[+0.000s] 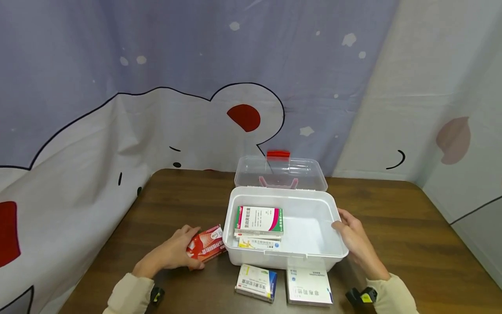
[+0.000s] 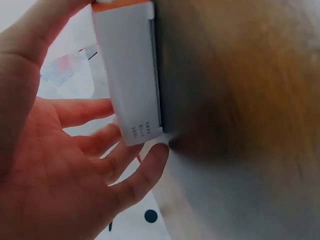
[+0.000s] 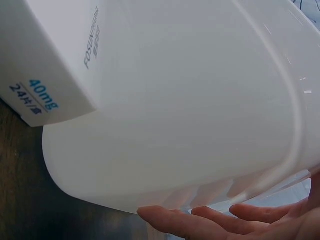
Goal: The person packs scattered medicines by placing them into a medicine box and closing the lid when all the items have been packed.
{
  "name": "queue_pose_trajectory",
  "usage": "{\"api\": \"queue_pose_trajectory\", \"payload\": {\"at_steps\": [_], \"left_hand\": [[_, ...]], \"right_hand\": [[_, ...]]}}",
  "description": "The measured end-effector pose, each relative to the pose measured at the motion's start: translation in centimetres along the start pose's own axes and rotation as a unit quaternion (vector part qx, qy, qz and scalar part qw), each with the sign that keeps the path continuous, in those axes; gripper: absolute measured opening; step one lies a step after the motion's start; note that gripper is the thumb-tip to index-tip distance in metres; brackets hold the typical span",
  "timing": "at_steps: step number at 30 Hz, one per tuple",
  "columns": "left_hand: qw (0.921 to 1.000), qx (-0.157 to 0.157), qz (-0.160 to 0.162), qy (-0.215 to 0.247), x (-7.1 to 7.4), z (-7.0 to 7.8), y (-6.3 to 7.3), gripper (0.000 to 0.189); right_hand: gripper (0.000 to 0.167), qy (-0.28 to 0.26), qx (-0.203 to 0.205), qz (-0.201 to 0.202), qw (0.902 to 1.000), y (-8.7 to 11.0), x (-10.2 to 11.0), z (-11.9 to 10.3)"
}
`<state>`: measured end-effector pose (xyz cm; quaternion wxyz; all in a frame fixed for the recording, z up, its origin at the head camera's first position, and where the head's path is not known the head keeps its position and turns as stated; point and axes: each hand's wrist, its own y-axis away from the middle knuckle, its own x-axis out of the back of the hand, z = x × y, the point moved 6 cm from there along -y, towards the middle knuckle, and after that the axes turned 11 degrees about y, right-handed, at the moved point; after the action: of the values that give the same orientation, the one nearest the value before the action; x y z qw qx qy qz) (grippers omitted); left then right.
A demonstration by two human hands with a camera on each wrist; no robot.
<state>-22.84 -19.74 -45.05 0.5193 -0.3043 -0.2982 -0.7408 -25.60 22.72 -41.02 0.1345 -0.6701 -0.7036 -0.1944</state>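
My left hand (image 1: 175,251) holds a red medicine box (image 1: 208,244) on the table, just left of a white plastic storage box (image 1: 307,229). The left wrist view shows that medicine box's pale side (image 2: 131,75) between thumb and fingers. With the thumb over its right rim and fingers along the outer wall, my right hand (image 1: 356,242) grips the storage box. Inside, on the left, lie a green-and-white medicine box (image 1: 259,219) and a white-and-yellow one (image 1: 259,243). The clear lid (image 1: 307,172) stands open behind.
In front of the storage box lie a yellow, white and blue medicine box (image 1: 256,282) and a white medicine box (image 1: 309,287). A patterned curtain (image 1: 188,126) hangs along the back edge of the brown wooden table (image 1: 392,213).
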Motion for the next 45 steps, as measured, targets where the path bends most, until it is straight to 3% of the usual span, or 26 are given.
{"api": "queue_pose_trajectory", "payload": {"at_steps": [7,20,29,38,45], "left_hand": [[0.9999,-0.008,0.006,-0.014,-0.5,-0.2,0.0,0.096],[0.9998,-0.004,0.013,0.01,-0.4,0.2,0.3,0.087],[0.9996,-0.014,0.012,0.019,0.4,0.9,0.9,0.084],[0.9998,-0.018,0.001,0.011,2.1,2.1,0.8,0.081],[0.9984,-0.052,0.004,-0.024,5.6,4.2,0.4,0.081]], "right_hand": [[0.05,0.008,-0.011,-0.006,0.9999,0.1,0.0,0.2],[0.049,0.021,-0.007,0.002,0.9998,0.0,0.0,0.3],[0.05,0.027,-0.011,0.002,0.9996,0.0,0.0,0.2],[0.049,0.024,-0.004,0.007,0.9997,0.0,0.2,0.2],[0.05,0.033,-0.004,0.002,0.9994,-0.1,0.0,0.2]]}}
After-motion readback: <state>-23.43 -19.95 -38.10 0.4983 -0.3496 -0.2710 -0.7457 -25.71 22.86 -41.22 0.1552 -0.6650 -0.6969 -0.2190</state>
